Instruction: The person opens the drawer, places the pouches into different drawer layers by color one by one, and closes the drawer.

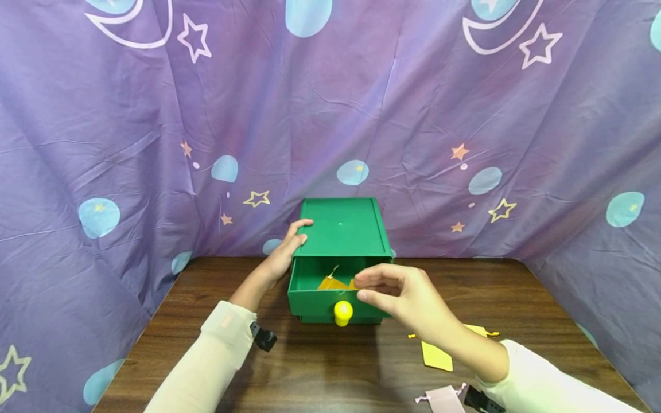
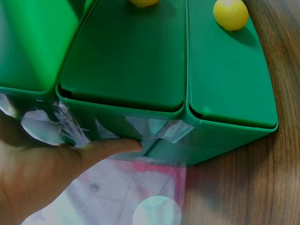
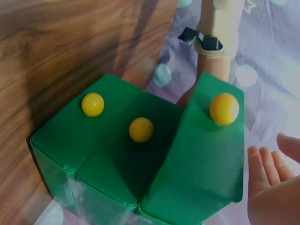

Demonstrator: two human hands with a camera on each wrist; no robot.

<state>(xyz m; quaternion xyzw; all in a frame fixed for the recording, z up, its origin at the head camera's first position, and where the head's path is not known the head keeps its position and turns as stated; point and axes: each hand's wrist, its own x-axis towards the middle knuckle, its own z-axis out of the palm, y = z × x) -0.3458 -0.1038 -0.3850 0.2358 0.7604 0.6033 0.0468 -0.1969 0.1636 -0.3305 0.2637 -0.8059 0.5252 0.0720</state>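
Observation:
A green drawer cabinet [image 1: 341,229] stands on the table, its top drawer [image 1: 315,304] pulled out by a yellow knob [image 1: 343,313] side. Inside lies an orange-yellow pouch [image 1: 330,283] with a thin cord, partly hidden by the drawer front. My left hand [image 1: 283,253] rests against the cabinet's left side; in the left wrist view its thumb [image 2: 112,146] lies straight along that side. Over the drawer's right front corner is my right hand [image 1: 408,292], thumb and fingers apart. The right wrist view shows this hand [image 3: 274,187] holding nothing, beside the pulled-out drawer [image 3: 201,159].
Two lower drawers [image 3: 126,164] with yellow knobs are closed. On the brown table [image 1: 330,373], a yellow drawstring pouch [image 1: 436,358] lies under the right forearm, and a pale pink pouch [image 1: 446,400] is near the front edge. A purple patterned curtain [image 1: 330,115] hangs behind.

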